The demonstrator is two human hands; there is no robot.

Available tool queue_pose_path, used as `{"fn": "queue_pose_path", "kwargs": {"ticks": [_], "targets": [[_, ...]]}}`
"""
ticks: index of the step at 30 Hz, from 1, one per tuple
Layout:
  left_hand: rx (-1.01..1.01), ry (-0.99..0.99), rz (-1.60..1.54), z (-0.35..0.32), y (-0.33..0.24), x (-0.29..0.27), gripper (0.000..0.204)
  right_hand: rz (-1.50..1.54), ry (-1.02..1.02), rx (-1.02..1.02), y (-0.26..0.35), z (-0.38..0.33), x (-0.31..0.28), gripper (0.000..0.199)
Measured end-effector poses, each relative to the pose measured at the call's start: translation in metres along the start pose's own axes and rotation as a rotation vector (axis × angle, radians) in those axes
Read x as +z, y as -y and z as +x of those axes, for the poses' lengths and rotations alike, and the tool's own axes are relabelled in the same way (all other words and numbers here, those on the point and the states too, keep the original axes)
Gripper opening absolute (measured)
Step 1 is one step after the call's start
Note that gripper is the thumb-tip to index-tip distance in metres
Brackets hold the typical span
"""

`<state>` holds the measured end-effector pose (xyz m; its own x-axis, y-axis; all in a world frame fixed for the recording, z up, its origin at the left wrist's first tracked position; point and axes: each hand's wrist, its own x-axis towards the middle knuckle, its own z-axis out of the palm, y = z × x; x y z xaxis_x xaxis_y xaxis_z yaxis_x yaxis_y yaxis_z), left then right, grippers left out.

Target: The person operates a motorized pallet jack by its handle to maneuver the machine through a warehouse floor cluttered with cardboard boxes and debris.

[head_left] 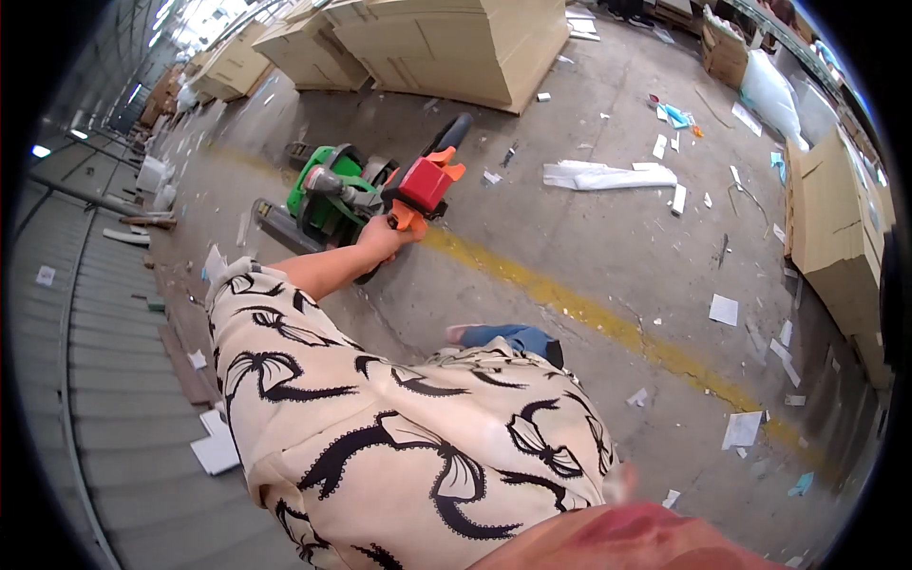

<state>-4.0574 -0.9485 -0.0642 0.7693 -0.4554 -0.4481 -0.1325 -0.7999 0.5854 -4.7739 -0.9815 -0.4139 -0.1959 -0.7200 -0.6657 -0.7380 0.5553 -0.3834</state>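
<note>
My left hand (378,237) is closed around the orange-trimmed control handle (410,214) of a pallet truck. That handle has a red housing (424,182) and a black loop (456,133). Beyond my hand stands the truck's green body (318,195), with a grey cylindrical part on top. A dark, long low part (280,228) reaches out from its left side toward the floor. My left arm stretches forward from a cream sleeve with a black bow pattern. No part of my right hand can be made out.
Large stacks of tan cardboard (437,47) stand ahead, and another stack (841,233) is at the right. A yellow line (570,313) crosses the concrete floor. White foam wrap (608,177) and paper scraps (724,310) litter it. A ribbed metal wall (123,380) runs along the left.
</note>
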Motion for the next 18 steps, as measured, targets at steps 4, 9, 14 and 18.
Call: {"fn": "queue_pose_path", "kwargs": {"ticks": [4, 9, 14, 18], "targets": [[0.005, 0.006, -0.012, -0.064, -0.041, 0.081, 0.043, 0.281, -0.056, -0.011, -0.013, 0.108, -0.105, 0.029], [0.01, 0.02, -0.066, -0.125, -0.079, 0.219, 0.038, 0.457, -0.068, -0.086, -0.021, 0.178, -0.154, 0.026], [0.023, -0.023, -0.194, -0.206, -0.136, 0.368, 0.033, 0.366, 0.123, -0.139, -0.109, 0.176, -0.159, 0.025], [0.097, 0.113, -0.187, -0.258, -0.173, 0.554, 0.036, -0.033, -0.284, -0.062, -0.469, 0.206, -0.123, 0.026]]}}
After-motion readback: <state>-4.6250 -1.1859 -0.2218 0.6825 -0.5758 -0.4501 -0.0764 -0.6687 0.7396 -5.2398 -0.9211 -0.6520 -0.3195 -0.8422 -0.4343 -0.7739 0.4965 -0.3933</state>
